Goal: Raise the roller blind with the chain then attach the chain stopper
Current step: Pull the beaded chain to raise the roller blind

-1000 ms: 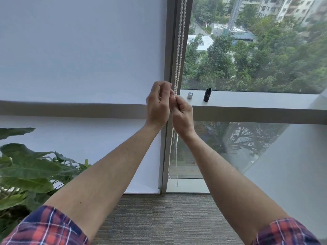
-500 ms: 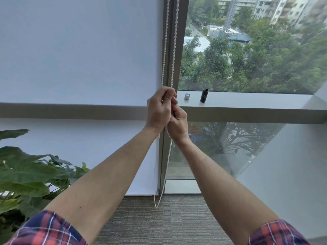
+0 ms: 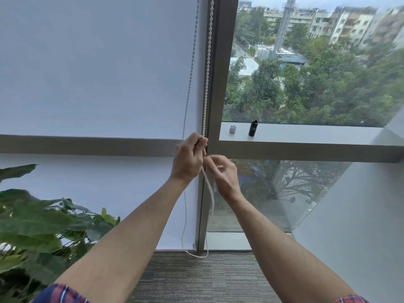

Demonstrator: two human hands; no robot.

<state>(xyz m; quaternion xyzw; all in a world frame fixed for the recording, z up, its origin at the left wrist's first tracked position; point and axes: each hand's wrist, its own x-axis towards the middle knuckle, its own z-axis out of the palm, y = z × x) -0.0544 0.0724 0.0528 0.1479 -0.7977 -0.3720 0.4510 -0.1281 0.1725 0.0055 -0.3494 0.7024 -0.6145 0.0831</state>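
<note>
The left hand [image 3: 189, 157] is curled into a fist around the chain [image 3: 207, 68], gripping it just where the bead strand meets the window's crossbar [image 3: 87, 145]. At its 4 o'clock, touching it, the right hand [image 3: 223, 174] pinches the chain below with thumb and forefinger, the other fingers loosely bent; what else it may hold between the fingertips is too small to tell. Above the hands the chain runs up at 12 o'clock in two strands along the frame [image 3: 220, 84]; below them it hangs down to a loop at 6 o'clock, just above the carpet [image 3: 192, 278]. The blind [image 3: 98, 66] is fully down on the left pane. On the ledge [image 3: 317, 132] at 2 o'clock stand a small silver cap [image 3: 232, 129] and a black cylinder [image 3: 253, 127]; its gold marking is unreadable. A plant [image 3: 37, 224] sits at 8 o'clock.
</note>
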